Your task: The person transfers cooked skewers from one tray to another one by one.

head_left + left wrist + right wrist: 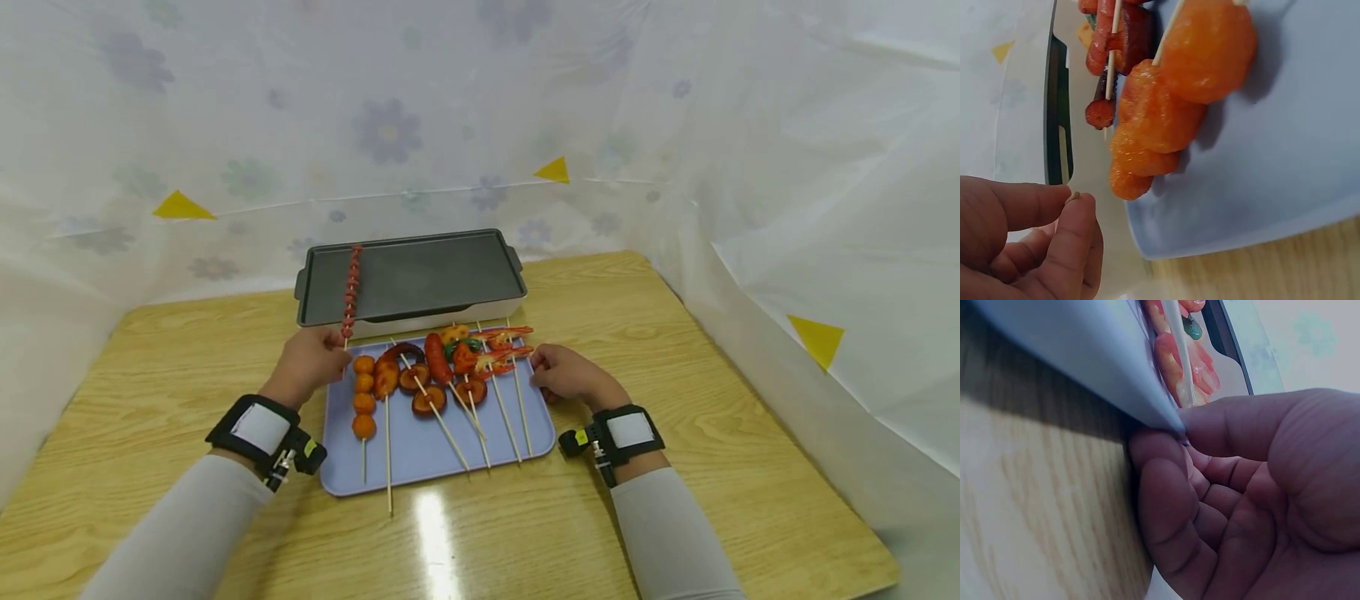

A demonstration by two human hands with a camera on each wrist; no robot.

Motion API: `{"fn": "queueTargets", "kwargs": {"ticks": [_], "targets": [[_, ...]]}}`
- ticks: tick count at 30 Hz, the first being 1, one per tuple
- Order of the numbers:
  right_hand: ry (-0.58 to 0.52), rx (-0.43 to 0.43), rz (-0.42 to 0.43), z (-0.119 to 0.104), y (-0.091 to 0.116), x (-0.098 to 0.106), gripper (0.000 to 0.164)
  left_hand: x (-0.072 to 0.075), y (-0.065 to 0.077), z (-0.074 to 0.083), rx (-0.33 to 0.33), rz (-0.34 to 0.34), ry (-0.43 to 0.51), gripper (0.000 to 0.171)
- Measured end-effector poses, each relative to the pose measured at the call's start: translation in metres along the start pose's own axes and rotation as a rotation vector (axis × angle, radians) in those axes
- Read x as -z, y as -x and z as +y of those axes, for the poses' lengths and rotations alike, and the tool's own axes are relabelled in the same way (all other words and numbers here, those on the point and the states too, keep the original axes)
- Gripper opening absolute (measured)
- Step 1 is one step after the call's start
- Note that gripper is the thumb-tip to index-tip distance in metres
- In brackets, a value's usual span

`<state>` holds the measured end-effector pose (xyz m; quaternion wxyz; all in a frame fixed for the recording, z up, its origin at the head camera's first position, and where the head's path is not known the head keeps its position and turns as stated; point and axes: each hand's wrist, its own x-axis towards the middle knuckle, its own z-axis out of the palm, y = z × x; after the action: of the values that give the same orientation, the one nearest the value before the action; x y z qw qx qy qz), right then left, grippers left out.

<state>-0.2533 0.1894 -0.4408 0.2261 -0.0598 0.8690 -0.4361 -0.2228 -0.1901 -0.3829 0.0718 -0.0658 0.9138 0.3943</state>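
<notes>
My left hand (309, 365) pinches the stick end of a skewer of small red pieces (351, 292), between thumb and index finger. That skewer's far part extends over the dark griddle (427, 271); whether it touches the surface I cannot tell. Just right of this hand, a skewer of orange balls (1166, 112) lies on the pale blue tray (345, 471). At the tray's right edge, my right hand (568, 373) grips the rim, thumb on top and curled fingers underneath, as the right wrist view shows. The shrimp skewers (502, 360) lie close to it.
Also on the tray are a squid-like skewer (386, 375), mushroom slices (428, 401) and a sausage skewer (437, 358). Several sticks point toward the near side, one past the rim. The griddle stands directly behind the tray on a wooden table (600, 533), before a flowered curtain (390, 133).
</notes>
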Motion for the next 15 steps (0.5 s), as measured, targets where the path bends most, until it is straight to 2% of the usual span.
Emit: {"fn": "queueTargets", "kwargs": {"ticks": [7, 15], "targets": [[0.008, -0.001, 0.002, -0.001, 0.0, 0.0, 0.016, -0.006, 0.001, -0.008, -0.029, 0.046, 0.044, 0.023], [-0.001, 0.004, 0.004, -0.001, 0.001, -0.001, 0.016, -0.011, 0.002, -0.012, -0.018, 0.08, 0.086, 0.029]]}}
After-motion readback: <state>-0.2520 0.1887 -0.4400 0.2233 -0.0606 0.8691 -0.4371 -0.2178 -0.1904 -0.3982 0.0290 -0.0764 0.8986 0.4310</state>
